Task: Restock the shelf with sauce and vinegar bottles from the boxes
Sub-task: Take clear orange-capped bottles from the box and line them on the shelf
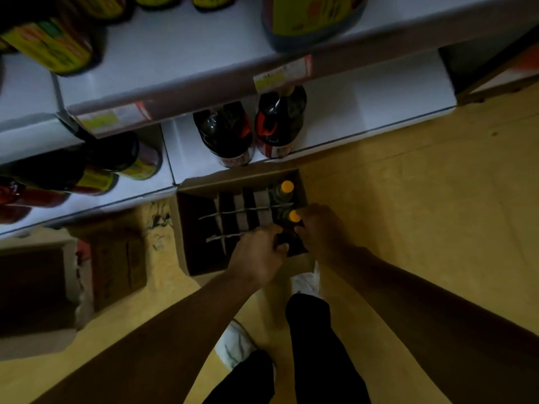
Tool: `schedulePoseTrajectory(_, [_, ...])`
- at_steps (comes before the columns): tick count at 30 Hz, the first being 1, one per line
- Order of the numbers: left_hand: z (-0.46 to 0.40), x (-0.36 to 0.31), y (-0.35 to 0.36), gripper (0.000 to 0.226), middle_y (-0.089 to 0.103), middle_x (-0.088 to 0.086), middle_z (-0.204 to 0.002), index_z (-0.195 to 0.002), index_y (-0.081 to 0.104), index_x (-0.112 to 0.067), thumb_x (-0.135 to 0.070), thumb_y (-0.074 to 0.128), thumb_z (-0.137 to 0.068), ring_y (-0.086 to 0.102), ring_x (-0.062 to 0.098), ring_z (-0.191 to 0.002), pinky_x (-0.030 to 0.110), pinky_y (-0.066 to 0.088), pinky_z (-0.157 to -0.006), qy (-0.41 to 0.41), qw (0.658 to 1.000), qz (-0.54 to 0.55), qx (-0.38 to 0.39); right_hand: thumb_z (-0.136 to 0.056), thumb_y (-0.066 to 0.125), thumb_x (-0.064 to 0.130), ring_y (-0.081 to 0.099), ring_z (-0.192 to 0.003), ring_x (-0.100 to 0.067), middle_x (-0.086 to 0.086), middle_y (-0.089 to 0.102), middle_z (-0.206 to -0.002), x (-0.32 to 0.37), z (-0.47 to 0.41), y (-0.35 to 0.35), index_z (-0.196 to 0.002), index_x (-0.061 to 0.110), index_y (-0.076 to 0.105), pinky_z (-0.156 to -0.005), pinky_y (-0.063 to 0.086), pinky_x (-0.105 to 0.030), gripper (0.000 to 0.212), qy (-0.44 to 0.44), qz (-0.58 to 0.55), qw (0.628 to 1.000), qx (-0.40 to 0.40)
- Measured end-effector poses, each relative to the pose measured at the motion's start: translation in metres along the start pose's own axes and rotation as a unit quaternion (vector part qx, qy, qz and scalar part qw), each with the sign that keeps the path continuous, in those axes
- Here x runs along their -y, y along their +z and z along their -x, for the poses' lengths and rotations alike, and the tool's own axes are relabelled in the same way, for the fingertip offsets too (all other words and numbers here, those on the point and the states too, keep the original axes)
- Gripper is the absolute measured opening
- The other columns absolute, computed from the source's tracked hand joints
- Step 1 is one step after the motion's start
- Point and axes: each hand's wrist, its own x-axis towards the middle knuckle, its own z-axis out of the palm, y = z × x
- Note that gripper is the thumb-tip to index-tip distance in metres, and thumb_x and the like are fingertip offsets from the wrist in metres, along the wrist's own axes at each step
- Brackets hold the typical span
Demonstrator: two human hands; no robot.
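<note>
Box: an open cardboard box [186,228] stands on the yellow floor [408,214], just in front of the lowest shelf [364,112]; cardboard dividers [233,212] split it into cells, most of them dark and without a bottle
Near bottle: a dark bottle with an orange cap [294,216] stands in a cell at the box's right side; both hands meet at it
Far bottle: a second orange-capped bottle [286,186] stands in the cell behind it, in the box's far right corner, untouched
Left hand: the left hand [256,255] reaches into the box from the near side; its fingers curl against the near bottle's dark body, below the cap
Right hand: the right hand [320,228] comes in over the box's right wall; its fingers wrap the same bottle just under the cap
Shelf: two dark bottles with red labels [250,129] stand on the lowest shelf, directly behind the box; yellow-labelled bottles [49,51] stand on the shelf above, blurred
Other box: a second carton [35,287] lies left of the box on the floor
</note>
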Motion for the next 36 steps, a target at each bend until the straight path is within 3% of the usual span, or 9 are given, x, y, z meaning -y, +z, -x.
schedulePoseTrajectory(5, [-0.04,0.021,0.022,0.039,0.059,0.009,-0.134,-0.137,0.053,-0.014,-0.024,0.055,-0.099,0.056,0.028,-0.122,0.042,0.049,-0.1,-0.015,1.0,0.016,0.009,-0.1,0.044,0.013,0.042,-0.127,-0.032,-0.016,0.046,-0.137,-0.011,-0.038,0.036,-0.134,0.007,0.047,-0.099,0.038,-0.036,0.034,-0.055,0.109,0.992,0.023])
schedulePoseTrajectory(13, [-0.066,0.045,0.049,0.033,0.063,0.009,-0.13,-0.13,0.058,-0.011,-0.019,0.057,-0.098,0.058,0.025,-0.12,0.035,0.049,-0.099,-0.024,0.999,0.032,0.003,-0.101,0.045,0.013,0.044,-0.125,-0.035,-0.015,0.046,-0.138,-0.02,-0.085,0.076,-0.135,0.008,0.048,-0.098,0.043,-0.04,0.034,-0.101,0.304,0.944,0.081])
schedulePoseTrajectory(20, [-0.074,0.056,0.056,0.027,0.066,0.01,-0.123,-0.122,0.063,-0.009,-0.018,0.057,-0.097,0.062,0.025,-0.112,0.039,0.052,-0.095,-0.034,0.999,0.038,-0.013,-0.098,0.049,0.01,0.055,-0.112,-0.034,-0.013,0.057,-0.121,-0.02,-0.099,0.091,-0.121,0.008,0.056,-0.09,0.051,-0.043,0.024,-0.087,0.286,0.95,0.092])
schedulePoseTrajectory(24, [-0.074,0.055,0.055,0.027,0.067,0.009,-0.121,-0.122,0.064,-0.011,-0.019,0.055,-0.098,0.062,0.024,-0.112,0.037,0.052,-0.094,-0.034,0.999,0.038,-0.016,-0.099,0.044,0.01,0.055,-0.113,-0.036,-0.019,0.057,-0.122,-0.021,-0.094,0.087,-0.12,0.002,0.059,-0.089,0.044,-0.041,0.027,-0.062,0.211,0.972,0.087])
schedulePoseTrajectory(27, [-0.071,0.05,0.051,0.029,0.067,0.008,-0.122,-0.124,0.063,-0.012,-0.019,0.055,-0.097,0.062,0.024,-0.112,0.033,0.051,-0.094,-0.029,0.999,0.029,-0.014,-0.09,0.065,0.016,0.063,-0.097,-0.038,-0.019,0.064,-0.106,-0.017,-0.084,0.079,-0.108,0.003,0.067,-0.073,0.054,-0.037,0.022,-0.081,0.224,0.971,0.013])
schedulePoseTrajectory(31, [-0.063,0.039,0.042,0.026,0.066,0.009,-0.121,-0.121,0.062,-0.011,-0.018,0.056,-0.097,0.062,0.025,-0.11,0.032,0.051,-0.09,-0.02,0.999,0.028,-0.014,-0.103,0.041,0.017,0.049,-0.121,-0.039,-0.02,0.05,-0.131,-0.012,-0.063,0.061,-0.134,0.003,0.047,-0.09,0.048,-0.041,0.035,-0.117,0.301,0.944,0.065])
schedulePoseTrajectory(36, [-0.044,0.029,0.028,0.034,0.059,0.008,-0.131,-0.128,0.057,-0.012,-0.018,0.06,-0.095,0.056,0.025,-0.119,0.028,0.045,-0.093,-0.008,1.0,0.017,-0.023,-0.101,0.044,0.011,0.055,-0.116,-0.031,-0.014,0.057,-0.126,0.003,-0.033,0.021,-0.127,0.006,0.055,-0.089,0.049,-0.036,0.029,-0.126,0.293,0.945,0.065])
